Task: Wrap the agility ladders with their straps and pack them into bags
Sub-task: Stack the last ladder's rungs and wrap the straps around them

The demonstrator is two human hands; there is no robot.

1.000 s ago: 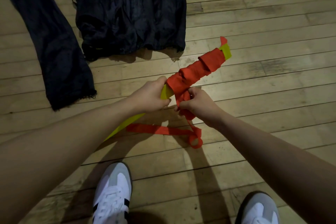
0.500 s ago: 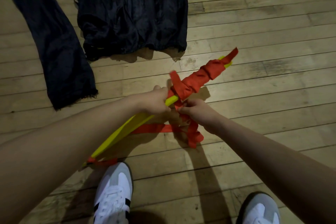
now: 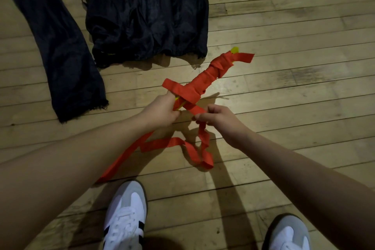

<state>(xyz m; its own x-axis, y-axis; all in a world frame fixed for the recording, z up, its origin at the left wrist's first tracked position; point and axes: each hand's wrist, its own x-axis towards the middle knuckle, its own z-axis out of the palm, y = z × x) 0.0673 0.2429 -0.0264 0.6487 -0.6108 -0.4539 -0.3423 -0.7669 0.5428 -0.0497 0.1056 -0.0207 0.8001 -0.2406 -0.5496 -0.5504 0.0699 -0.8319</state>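
A bundle of yellow ladder rungs (image 3: 211, 76) points up and to the right, most of it wound in red strap, with a yellow tip (image 3: 235, 49) showing at its far end. My left hand (image 3: 161, 110) grips the bundle's near end. My right hand (image 3: 217, 117) pinches the red strap (image 3: 194, 108) just below the bundle, pulled taut across it. The loose rest of the strap (image 3: 198, 150) trails in folds on the floor between my arms.
Two black bags lie flat on the wooden floor: a narrow one (image 3: 58, 46) at the left and a wider one (image 3: 146, 12) at top centre. My white shoes (image 3: 125, 215) stand at the bottom edge.
The bundle has turned and another loop of red strap has been laid round its near end. My right hand has moved right, drawing the strap taut.
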